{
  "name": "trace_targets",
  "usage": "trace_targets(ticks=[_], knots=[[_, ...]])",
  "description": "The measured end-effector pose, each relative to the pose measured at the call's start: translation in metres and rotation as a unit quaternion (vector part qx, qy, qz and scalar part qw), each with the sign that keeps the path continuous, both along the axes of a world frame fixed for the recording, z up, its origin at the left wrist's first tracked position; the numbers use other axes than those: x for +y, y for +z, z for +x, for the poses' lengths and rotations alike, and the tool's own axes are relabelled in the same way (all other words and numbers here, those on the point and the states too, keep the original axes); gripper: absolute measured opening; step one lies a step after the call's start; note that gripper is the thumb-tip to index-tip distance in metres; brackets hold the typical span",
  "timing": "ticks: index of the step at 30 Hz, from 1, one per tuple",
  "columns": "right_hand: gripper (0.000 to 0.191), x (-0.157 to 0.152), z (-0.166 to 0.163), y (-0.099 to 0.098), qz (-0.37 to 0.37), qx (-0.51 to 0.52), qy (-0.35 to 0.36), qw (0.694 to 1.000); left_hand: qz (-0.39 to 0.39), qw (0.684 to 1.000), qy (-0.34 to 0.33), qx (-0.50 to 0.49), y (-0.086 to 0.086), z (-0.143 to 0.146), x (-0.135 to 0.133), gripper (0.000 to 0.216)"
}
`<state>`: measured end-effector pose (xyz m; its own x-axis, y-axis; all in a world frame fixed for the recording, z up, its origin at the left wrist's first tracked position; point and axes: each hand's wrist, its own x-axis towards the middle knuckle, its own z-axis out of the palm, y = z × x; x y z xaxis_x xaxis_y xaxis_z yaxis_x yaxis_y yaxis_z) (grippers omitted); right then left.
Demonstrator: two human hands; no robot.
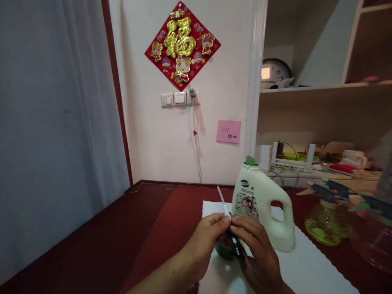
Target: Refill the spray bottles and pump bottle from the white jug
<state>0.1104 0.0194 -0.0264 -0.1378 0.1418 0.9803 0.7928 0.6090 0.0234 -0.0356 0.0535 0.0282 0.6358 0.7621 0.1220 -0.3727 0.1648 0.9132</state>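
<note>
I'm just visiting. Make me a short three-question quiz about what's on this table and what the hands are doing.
1. True or false: the white jug stands upright on the white mat.
2. Which lies to the right of the jug? A) yellow spray bottle B) wall clock C) pink note
3. Fill in: the left hand and right hand meet over a dark ____ object, pinching a thin white tube.

Key: 1 true; 2 A; 3 green.
</note>
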Motion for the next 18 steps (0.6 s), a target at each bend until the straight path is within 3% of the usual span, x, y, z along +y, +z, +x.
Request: trace_targets(ticks=[4,7,9,10,14,18], knots=[[0.039,0.001,-0.006,0.001,0.003,0.000,-0.006,1.000,-0.006,0.999,0.049,0.023,0.008,-0.017,0.005,0.046],[0.042,0.002,-0.006,-0.001,-0.011,0.015,0.001,1.000,0.069,0.983,0.131,0.113,0.018,-0.047,0.026,0.050],[0.042,0.003,-0.005,-0.003,-0.024,0.028,0.005,0.999,0.197,0.927,0.187,0.259,0.024,-0.075,0.047,0.049],[0.042,0.003,-0.005,-0.004,-0.030,0.034,0.006,0.999,0.269,0.872,0.203,0.354,0.026,-0.090,0.058,0.047],[0.042,0.004,-0.003,-0.006,-0.044,0.047,0.002,0.998,0.296,0.767,0.242,0.515,0.024,-0.145,0.101,0.035],[0.039,0.004,-0.004,-0.006,-0.055,0.047,0.007,0.997,0.287,0.651,0.261,0.652,0.006,-0.176,0.131,0.030]])
